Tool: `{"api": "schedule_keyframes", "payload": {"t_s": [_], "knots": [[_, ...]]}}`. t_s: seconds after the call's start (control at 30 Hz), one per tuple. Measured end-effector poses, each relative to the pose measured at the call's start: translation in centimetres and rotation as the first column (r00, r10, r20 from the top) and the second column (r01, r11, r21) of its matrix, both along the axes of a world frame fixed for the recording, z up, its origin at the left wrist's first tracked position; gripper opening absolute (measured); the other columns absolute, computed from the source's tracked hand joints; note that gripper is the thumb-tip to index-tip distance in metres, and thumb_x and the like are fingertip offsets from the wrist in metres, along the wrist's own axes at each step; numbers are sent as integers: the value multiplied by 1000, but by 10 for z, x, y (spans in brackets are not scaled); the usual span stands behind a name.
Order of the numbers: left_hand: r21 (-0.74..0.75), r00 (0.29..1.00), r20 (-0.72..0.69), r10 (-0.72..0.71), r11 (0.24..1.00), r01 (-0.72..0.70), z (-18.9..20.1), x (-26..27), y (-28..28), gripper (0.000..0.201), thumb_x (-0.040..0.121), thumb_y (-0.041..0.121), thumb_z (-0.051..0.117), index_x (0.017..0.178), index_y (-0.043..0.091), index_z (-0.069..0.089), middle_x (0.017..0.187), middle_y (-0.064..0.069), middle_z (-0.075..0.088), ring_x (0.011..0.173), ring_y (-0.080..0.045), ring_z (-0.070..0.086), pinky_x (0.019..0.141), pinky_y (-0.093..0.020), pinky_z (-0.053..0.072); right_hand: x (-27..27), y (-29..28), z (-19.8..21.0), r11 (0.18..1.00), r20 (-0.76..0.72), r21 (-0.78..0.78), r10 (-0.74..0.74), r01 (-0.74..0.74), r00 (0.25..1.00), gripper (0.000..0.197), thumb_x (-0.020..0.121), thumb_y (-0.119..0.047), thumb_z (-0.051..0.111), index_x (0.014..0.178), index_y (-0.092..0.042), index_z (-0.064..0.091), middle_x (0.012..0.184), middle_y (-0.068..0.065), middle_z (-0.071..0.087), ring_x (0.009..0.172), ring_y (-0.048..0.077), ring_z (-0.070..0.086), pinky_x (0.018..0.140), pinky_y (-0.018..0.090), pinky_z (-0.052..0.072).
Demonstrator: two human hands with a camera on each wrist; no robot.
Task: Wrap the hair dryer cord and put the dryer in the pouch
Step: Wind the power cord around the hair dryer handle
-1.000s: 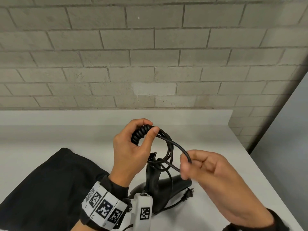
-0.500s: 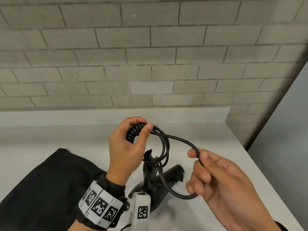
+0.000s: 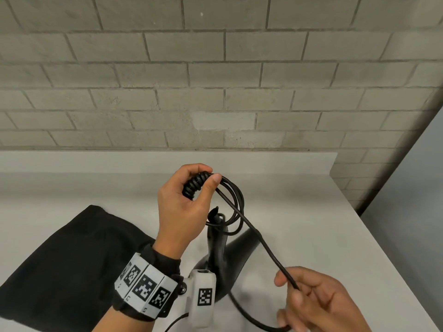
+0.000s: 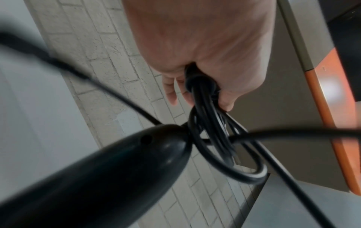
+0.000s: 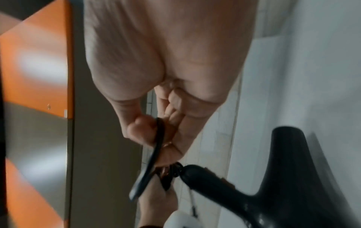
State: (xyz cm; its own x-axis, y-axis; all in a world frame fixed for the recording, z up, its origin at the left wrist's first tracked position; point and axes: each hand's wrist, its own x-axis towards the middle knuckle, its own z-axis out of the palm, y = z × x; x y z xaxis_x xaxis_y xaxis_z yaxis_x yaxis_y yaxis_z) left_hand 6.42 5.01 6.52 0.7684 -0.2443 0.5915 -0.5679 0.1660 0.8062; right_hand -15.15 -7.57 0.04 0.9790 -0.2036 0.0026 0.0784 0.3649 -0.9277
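A black hair dryer point(image 3: 221, 252) rests on the white table, its handle point(image 4: 93, 169) pointing up. My left hand point(image 3: 184, 207) is raised above it and grips a bundle of cord loops point(image 3: 233, 202) wound round with cord turns point(image 3: 195, 183). From that bundle a straight run of cord point(image 3: 266, 248) slopes down to the right. My right hand point(image 3: 318, 300) pinches this run between thumb and fingers point(image 5: 156, 132) near the table's front edge. A black fabric pouch point(image 3: 62, 264) lies flat to the left of the dryer.
The white table point(image 3: 299, 212) ends at a grey brick wall point(image 3: 215, 80) behind and drops off on the right. An orange and grey panel point(image 5: 37, 64) shows in the wrist views.
My right hand has drawn the free cord down and toward me, pulling it straight from the bundle. My left hand keeps its hold on the loops, almost unmoved.
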Motion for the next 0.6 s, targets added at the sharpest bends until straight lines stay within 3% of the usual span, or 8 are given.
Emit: {"api": "schedule_keyframes", "payload": {"t_s": [0.13,0.27,0.33,0.37,0.43,0.47,0.53,0.6], "knots": [[54,998,36,-42,998,40,-1,-6,-3,11,84,12,76,93,14,69,83,13,71,79,-2,67,75,-12,51,-14,-16,0,990,-120,-136,-54,38,991,57,55,-50,92,77,-3,67,44,1,42,35,13,39,51,29,31],[53,999,28,-40,998,39,-3,-5,-6,12,85,11,76,94,15,69,84,11,71,80,-2,68,76,-13,52,-17,-35,-4,993,-18,-118,-14,12,1000,43,66,-45,88,68,-10,63,49,-3,42,44,12,31,48,21,24],[37,999,14,-33,999,33,-3,-2,-6,11,85,11,75,94,13,69,85,8,71,80,-3,68,76,-13,52,-8,-45,-23,994,117,-108,-17,30,993,37,75,-42,82,75,-9,66,64,3,64,58,24,52,60,23,40],[31,999,9,-31,999,31,-3,0,-6,11,85,11,75,94,12,69,85,7,71,80,-3,68,76,-13,52,0,-49,-28,999,158,-27,-17,21,987,32,83,-34,76,85,-5,65,83,11,72,76,35,63,76,25,48],[33,999,10,-31,999,31,-3,1,-5,11,84,12,75,94,12,69,82,11,71,79,-2,67,75,-12,51,-9,-41,-37,997,280,73,-7,-14,960,16,100,-9,52,105,6,56,109,19,68,109,44,61,109,36,39],[40,999,16,-34,999,34,-3,1,-5,11,84,12,75,93,13,69,82,13,71,78,-2,67,75,-12,50,-16,-40,-39,990,295,140,-40,-2,955,16,102,0,41,111,8,51,106,22,65,110,42,60,115,44,31],[51,999,22,-41,998,40,-3,-1,-5,11,84,12,75,93,14,69,82,16,70,78,-1,66,75,-11,50,-19,-36,-36,958,271,287,-72,-9,960,22,103,4,30,117,11,46,88,21,51,97,33,62,110,49,37],[48,999,19,-44,998,43,-3,-2,-6,11,84,11,76,93,14,69,81,16,70,78,-1,66,75,-12,51,-20,-39,-33,946,249,319,-22,-60,968,24,105,2,28,116,9,48,79,12,43,76,19,56,79,32,47]]}}
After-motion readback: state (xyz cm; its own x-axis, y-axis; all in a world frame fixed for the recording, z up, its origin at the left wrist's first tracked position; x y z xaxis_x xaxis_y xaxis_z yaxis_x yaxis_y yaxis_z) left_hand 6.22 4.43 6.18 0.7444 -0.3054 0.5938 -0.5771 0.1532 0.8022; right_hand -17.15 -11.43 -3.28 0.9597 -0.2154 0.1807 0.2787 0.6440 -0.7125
